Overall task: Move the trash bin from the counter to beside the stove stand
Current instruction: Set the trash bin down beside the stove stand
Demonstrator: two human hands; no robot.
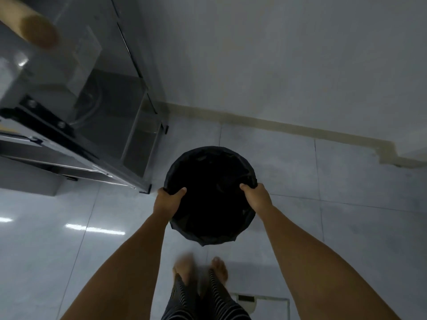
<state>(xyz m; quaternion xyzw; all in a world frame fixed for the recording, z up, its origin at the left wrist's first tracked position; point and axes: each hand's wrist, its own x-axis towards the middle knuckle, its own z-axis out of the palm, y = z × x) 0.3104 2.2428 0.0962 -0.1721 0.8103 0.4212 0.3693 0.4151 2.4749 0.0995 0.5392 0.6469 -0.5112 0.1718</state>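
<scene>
A round trash bin (pixel 211 195) lined with a black bag is seen from above, in front of me over the pale tiled floor. My left hand (pixel 168 200) grips its left rim with the thumb inside. My right hand (pixel 257 196) grips the right rim the same way. The bin is just right of the metal stove stand (pixel 136 144), close to the stand's front corner leg. Whether the bin touches the floor cannot be told; its inside is dark.
The stand's steel frame and lower shelf fill the left. A grey wall (pixel 277 65) with a beige skirting runs behind the bin. My bare feet (pixel 201 271) stand just behind it. A floor drain cover (pixel 258 301) lies at the bottom right. A blurred wooden object (pixel 30 26) sits top left.
</scene>
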